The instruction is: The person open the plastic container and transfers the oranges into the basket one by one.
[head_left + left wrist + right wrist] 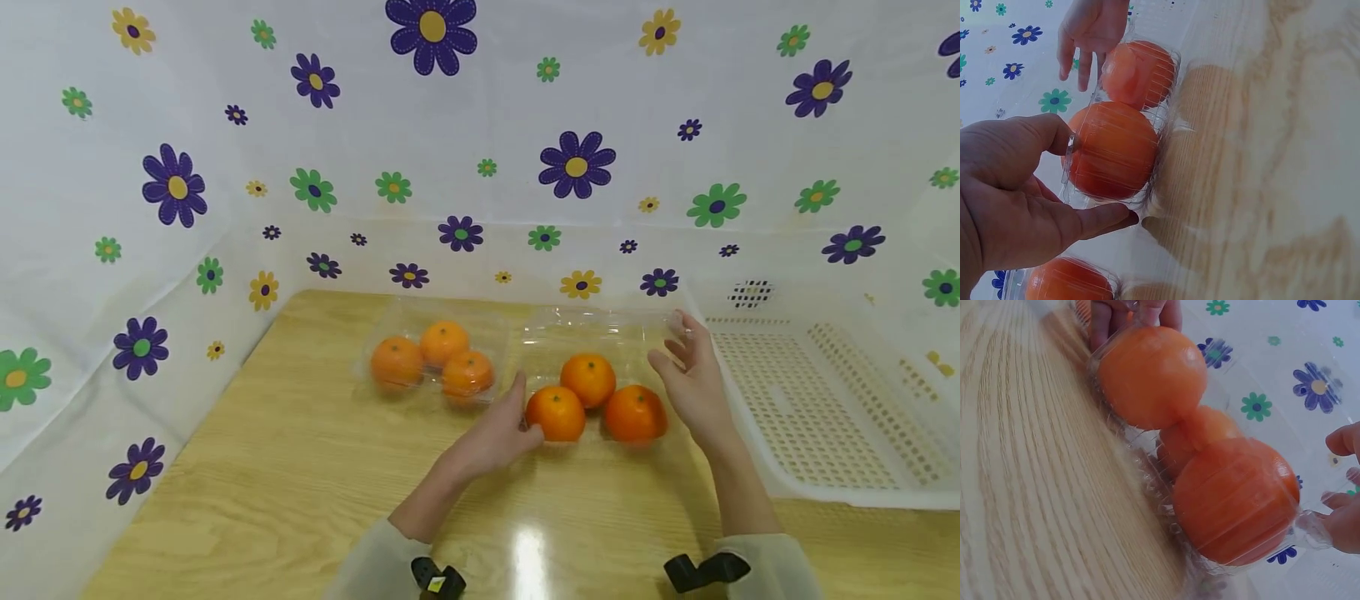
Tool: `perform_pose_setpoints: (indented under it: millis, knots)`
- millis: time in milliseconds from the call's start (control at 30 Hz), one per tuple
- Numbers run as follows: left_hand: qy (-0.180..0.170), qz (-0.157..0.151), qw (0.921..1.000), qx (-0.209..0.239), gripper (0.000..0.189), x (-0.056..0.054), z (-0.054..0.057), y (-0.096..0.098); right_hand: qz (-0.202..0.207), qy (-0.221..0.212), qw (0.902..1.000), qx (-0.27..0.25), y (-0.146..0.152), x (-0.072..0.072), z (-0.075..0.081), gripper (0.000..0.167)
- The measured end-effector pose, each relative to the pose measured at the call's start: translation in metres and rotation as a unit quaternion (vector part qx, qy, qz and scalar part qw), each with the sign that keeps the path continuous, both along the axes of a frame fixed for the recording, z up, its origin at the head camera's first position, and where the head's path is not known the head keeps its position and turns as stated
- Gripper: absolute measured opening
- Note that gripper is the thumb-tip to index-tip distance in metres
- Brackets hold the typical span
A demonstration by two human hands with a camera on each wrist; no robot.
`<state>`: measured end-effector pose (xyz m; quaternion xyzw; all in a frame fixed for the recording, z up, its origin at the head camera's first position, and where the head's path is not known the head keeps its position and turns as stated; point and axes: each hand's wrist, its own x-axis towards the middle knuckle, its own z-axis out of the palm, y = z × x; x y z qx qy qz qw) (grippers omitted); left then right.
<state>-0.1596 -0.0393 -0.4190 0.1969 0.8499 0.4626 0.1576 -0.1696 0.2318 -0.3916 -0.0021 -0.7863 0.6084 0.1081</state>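
Note:
Two clear plastic clamshell containers stand side by side, each with three mandarins inside. The right-hand container (525, 333) holds mandarins (588, 380) in its front part, and its clear lid stretches out behind them. At its left side is my left hand (495, 433); in the left wrist view the thumb presses the rim by a mandarin (1113, 150) and the fingers lie along the wall, gripping it. My right hand (693, 379) is by the lid's right edge, thumb and fingers apart and loosely bent, fingertips close at the plastic.
The left-hand container (487, 321), lid over its mandarins (397, 363), sits just left of my left hand. A white perforated basket (780, 492) stands right of my right hand on the wooden table (300, 500). A flowered white cloth (480, 108) rises behind.

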Motion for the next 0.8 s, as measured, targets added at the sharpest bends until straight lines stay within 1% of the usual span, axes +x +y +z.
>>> perform_pose_setpoints:
  millis: [100,200,267,333,467,600,700,767,800]
  knots:
    - [0.000,0.000,1.0000,-0.009,0.090,0.004,0.000,0.002,0.001,-0.014,0.9998,0.015,0.001,-0.003,-0.007,0.064]
    - [-0.011,-0.010,0.9998,-0.015,0.090,0.009,-0.002,0.005,0.001,-0.043,0.9985,0.035,0.004,0.001,-0.013,0.060]
    - [-0.020,-0.017,0.9996,-0.011,0.090,0.011,-0.004,0.006,0.002,-0.057,0.9976,0.040,0.005,0.003,-0.015,0.059]
    - [-0.024,-0.022,0.9995,-0.004,0.090,0.011,-0.006,0.005,0.002,-0.060,0.9973,0.042,0.006,0.002,-0.016,0.058]
    - [-0.020,-0.027,0.9995,0.000,0.089,0.006,-0.004,0.001,0.011,-0.049,0.9975,0.049,0.005,-0.010,-0.015,0.057]
    - [-0.016,-0.041,0.9990,-0.003,0.090,0.000,-0.002,-0.004,0.022,-0.057,0.9959,0.067,0.004,-0.022,-0.014,0.057]
    - [-0.015,-0.056,0.9983,0.002,0.092,-0.003,0.002,-0.007,0.015,-0.062,0.9951,0.076,0.002,-0.031,-0.011,0.056]
    - [-0.010,-0.058,0.9983,-0.001,0.093,-0.004,0.004,-0.009,0.008,-0.059,0.9953,0.077,0.001,-0.035,-0.010,0.054]
    - [-0.013,-0.058,0.9983,0.000,0.094,-0.004,0.004,-0.009,0.006,-0.060,0.9953,0.077,0.000,-0.037,-0.010,0.054]
